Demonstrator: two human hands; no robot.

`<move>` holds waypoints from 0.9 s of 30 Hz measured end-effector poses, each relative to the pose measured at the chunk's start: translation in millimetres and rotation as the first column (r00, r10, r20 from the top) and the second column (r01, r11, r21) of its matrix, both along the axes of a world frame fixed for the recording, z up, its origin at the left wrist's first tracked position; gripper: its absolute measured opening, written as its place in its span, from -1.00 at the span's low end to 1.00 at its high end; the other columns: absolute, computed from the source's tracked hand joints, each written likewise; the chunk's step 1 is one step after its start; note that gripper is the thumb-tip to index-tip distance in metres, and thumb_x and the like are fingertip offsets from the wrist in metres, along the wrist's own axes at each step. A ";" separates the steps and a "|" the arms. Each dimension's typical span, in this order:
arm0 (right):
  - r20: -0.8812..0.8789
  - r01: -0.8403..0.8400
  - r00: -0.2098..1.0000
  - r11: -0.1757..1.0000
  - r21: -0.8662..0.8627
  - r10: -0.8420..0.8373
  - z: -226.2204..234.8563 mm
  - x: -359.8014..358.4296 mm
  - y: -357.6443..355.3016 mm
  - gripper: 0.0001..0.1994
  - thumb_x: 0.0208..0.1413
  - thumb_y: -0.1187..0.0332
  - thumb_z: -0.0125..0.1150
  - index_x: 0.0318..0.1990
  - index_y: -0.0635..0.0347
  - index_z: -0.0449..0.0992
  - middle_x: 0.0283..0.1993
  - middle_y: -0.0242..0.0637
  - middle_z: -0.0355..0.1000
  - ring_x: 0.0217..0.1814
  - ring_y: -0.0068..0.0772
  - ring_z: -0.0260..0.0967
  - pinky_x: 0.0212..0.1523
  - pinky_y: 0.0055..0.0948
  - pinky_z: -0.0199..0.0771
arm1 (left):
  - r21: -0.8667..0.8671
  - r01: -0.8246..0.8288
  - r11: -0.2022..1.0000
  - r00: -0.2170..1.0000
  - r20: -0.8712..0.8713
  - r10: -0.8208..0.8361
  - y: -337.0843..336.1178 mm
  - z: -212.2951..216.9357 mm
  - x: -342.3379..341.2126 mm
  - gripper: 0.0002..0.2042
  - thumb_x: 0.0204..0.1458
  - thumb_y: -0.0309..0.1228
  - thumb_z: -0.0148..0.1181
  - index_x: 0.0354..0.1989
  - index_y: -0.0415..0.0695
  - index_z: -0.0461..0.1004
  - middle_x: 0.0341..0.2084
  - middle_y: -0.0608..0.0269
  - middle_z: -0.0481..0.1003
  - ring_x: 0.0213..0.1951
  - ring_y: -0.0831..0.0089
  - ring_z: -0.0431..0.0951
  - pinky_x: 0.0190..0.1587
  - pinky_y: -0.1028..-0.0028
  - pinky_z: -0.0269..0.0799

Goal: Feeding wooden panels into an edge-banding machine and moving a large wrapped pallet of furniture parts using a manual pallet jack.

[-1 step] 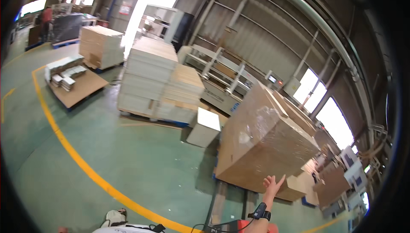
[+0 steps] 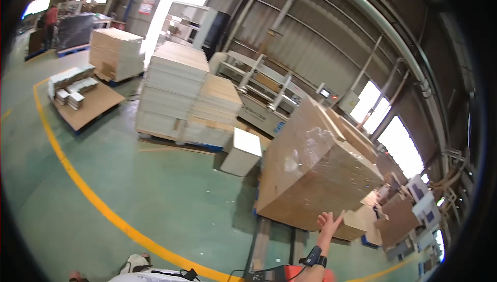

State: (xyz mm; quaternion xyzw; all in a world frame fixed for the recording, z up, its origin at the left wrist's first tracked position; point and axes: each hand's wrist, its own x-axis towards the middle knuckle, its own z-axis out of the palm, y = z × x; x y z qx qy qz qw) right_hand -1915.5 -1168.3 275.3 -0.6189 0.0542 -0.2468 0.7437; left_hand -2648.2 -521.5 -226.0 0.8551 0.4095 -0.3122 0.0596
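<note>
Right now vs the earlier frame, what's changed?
Little. The surroundings, including the film-wrapped stack and the white block, sit slightly further left and up in the view, likely from a small head movement. The right hand hardly shifts in the picture; nothing was visibly taken hold of or let go. Same as before: its spread fingers, and the layout of stack and block.

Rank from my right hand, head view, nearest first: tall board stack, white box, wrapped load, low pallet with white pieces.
1. Wrapped load: just beyond the right hand.
2. White box: next, to the left.
3. Tall board stack: farther left.
4. Low pallet with white pieces: farthest left.
</note>
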 end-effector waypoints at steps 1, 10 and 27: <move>0.028 0.040 0.999 0.998 -0.041 -0.039 16.5 9.8 -1.7 -0.31 0.10 0.39 0.00 0.30 -0.11 -0.26 -0.48 -0.30 0.35 -0.64 -0.54 0.23 -0.66 -0.60 0.21 | 0.012 0.020 1.000 0.999 0.027 -0.021 29.7 -4.2 55.5 -0.78 -0.16 -0.22 0.10 -0.36 -0.03 0.53 -0.41 0.09 0.51 -0.27 0.17 0.50 -0.22 0.31 0.41; -0.227 -0.057 0.973 0.898 -0.436 -0.048 26.3 122.4 -19.9 -0.54 0.06 0.42 0.07 0.14 0.23 0.16 -0.43 -0.25 0.42 -0.53 -0.52 0.37 -0.55 -0.60 0.32 | -0.672 -0.036 0.739 0.413 0.664 0.624 54.0 202.5 701.6 -0.93 -0.20 -0.47 0.05 -0.56 -0.19 0.42 -0.67 0.26 0.41 -0.52 0.51 0.44 -0.50 0.50 0.30; 0.267 0.208 0.964 0.645 -0.735 -0.007 152.0 601.4 -183.2 -0.63 0.01 0.35 0.13 -0.01 0.21 0.31 -0.21 -0.15 0.38 -0.28 -0.36 0.32 -0.25 -0.45 0.35 | -0.771 0.322 0.549 0.807 0.527 0.267 -128.5 235.3 1076.3 -0.73 -0.04 -0.10 0.04 -0.55 -0.04 0.44 -0.61 0.44 0.40 -0.52 0.60 0.34 -0.47 0.52 0.23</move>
